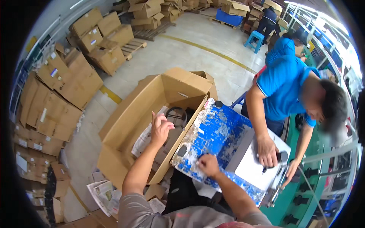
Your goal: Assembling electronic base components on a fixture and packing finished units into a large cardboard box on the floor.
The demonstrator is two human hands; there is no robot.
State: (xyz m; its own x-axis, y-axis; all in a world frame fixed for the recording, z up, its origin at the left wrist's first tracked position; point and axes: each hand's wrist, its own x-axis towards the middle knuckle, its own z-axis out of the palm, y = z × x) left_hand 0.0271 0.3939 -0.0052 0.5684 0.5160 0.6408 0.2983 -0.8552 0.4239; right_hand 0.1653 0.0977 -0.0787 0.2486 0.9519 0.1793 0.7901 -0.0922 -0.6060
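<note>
My left hand [161,128] is raised over a large open cardboard box [127,114]. Its fingers are loosely bent and apart, with nothing seen in them. Just beyond it, inside the box, is a black curved part [177,114] shaped like a loop, beside some printed paper [142,141]. My right hand [208,165] is closed above a worn blue tabletop [224,127] with peeling patches. A small dark bit shows at its fingertips, too small to name.
At right, a co-worker in a blue shirt [283,89] grips a black part [282,156] over a white surface [251,167]. Beyond runs a green conveyor [304,201] carrying black parts. Stacked cartons [57,98] line the left; newspapers [104,195] lie by the box.
</note>
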